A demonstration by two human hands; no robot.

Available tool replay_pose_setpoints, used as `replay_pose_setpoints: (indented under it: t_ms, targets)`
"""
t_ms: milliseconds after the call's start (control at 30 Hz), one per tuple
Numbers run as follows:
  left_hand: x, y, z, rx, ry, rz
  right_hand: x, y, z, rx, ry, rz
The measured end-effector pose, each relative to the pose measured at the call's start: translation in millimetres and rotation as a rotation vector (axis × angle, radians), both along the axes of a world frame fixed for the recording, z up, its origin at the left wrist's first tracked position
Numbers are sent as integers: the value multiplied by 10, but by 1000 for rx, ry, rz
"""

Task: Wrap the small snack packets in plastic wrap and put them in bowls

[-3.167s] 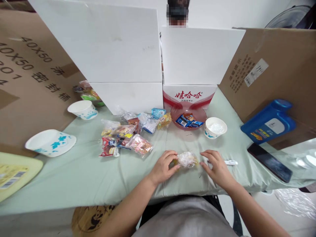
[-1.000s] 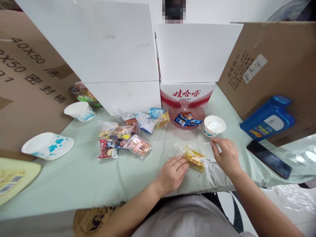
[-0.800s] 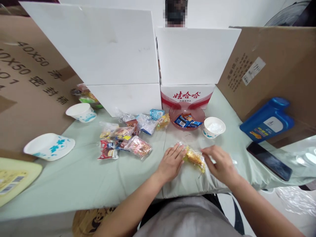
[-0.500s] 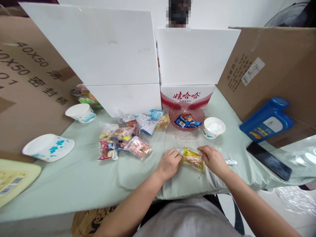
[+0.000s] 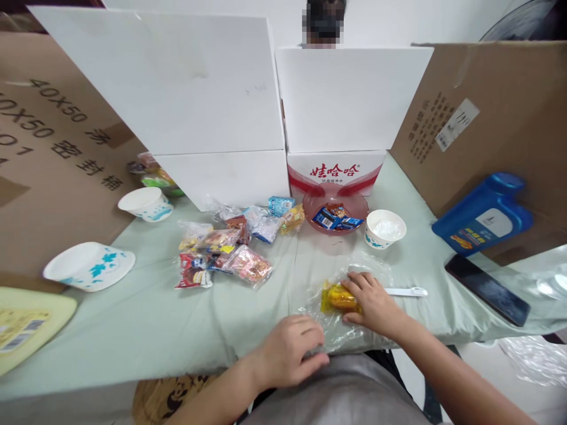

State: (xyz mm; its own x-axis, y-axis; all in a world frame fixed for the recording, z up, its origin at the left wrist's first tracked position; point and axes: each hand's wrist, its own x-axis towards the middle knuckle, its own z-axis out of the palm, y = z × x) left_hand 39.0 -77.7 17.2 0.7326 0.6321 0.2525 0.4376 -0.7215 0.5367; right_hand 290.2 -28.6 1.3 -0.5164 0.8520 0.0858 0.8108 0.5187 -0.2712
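My right hand is closed over the right end of a yellow snack packet, so part of the packet is hidden. The packet lies on a thin sheet of clear plastic film, spread near the table's front edge. At the film's near-left edge is my left hand, fingers bent and thumb apart, with a gap between them. A white plastic stick with a flat end pokes out to the right of my right hand.
Several wrapped snacks are heaped left of centre. A pink bowl holds blue packets beside a paper cup. Two more paper cups lie left. A blue bottle and phone are right. White boxes stand behind.
My left hand has left the packet and moved down and left to the film's near edge. My right hand has shifted slightly lower over the packet. More of the white stick shows.
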Motion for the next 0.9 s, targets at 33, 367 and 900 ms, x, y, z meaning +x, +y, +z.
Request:
replay_pose_setpoints:
  t_ms: [33, 367, 900]
  targets:
    - [12, 45, -9, -5, -36, 74, -47, -20, -6, 3, -7, 2]
    - [25, 272, -606, 182, 82, 505, 563, 228, 126, 137, 172, -227]
    - [-3, 300, -613, 241, 7, 510, -58, 804, 625, 289, 273, 31]
